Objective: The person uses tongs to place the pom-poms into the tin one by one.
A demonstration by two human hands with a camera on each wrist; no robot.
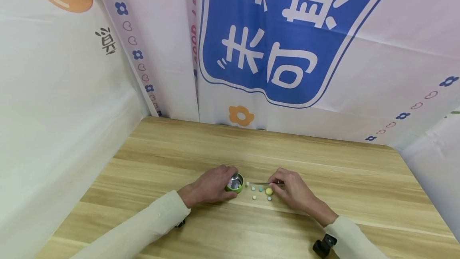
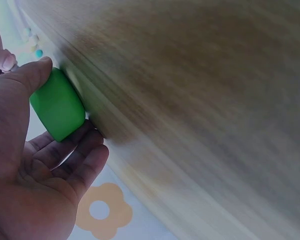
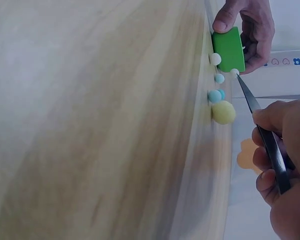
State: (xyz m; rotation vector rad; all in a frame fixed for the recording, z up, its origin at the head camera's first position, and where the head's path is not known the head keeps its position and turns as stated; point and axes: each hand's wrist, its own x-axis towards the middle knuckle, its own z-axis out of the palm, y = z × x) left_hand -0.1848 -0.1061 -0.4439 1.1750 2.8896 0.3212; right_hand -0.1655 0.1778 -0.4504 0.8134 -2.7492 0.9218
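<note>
My left hand (image 1: pixel 212 185) holds a small round green tin (image 1: pixel 233 190) on the table, thumb on one side and fingers on the other. The tin is open at the top, silvery inside, with something small and pale in it. In my right hand (image 1: pixel 292 189) are dark metal tweezers (image 3: pixel 270 145), pointing toward the tin. At their tips is a tiny white ball (image 3: pixel 234 72), right beside the tin's rim. Between the hands lie a larger yellow ball (image 1: pixel 269 191), a teal ball (image 1: pixel 260 189), light blue balls (image 1: pixel 253 188) and another white ball (image 1: pixel 254 197).
The wood-grain table (image 1: pixel 179 143) reaches back to a white printed cloth (image 1: pixel 165 43) with a blue sign on it. More white cloth hangs at the left and right sides. A black wrist camera (image 1: pixel 324 246) sits on the right sleeve.
</note>
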